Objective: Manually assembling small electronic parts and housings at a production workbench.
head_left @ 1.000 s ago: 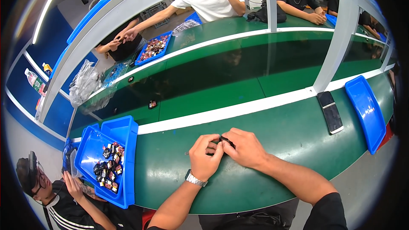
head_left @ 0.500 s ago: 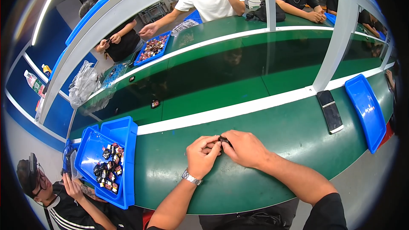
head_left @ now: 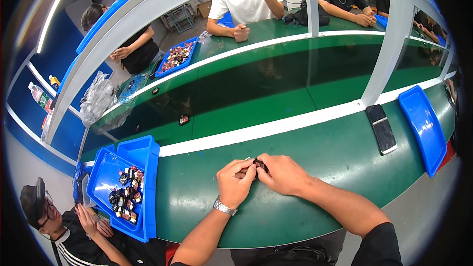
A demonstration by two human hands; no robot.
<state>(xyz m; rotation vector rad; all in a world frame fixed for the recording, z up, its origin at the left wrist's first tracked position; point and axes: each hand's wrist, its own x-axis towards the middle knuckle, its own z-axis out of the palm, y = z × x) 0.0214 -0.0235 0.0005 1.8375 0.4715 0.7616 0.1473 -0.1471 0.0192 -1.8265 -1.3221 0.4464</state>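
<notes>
Over the green worktop my left hand (head_left: 235, 182) and my right hand (head_left: 282, 173) meet, both closed on one small black piece (head_left: 260, 164). A reddish patch shows on its face, but fingers cover most of it, so its exact kind is unclear. My left fingers pinch its left side and my right thumb and fingers hold its right side. A thin pale sliver shows by my left fingertips, too small to name. A silver watch (head_left: 224, 206) circles my left wrist. Left of my hands, a blue tray (head_left: 103, 167) holds several similar small black pieces (head_left: 127, 194) with coloured labels.
Past the white rail (head_left: 266, 130) runs a green conveyor belt carrying a small piece (head_left: 184, 119). A phone (head_left: 381, 129) and another blue tray (head_left: 422, 130) lie at right. A grey post (head_left: 387, 44) rises from the rail. People sit across the belt and at lower left.
The piece between my fingers has turned, showing its reddish face. Pieces on the belt have shifted slightly right. Across the belt, the person in white has drawn an arm back from the tray.
</notes>
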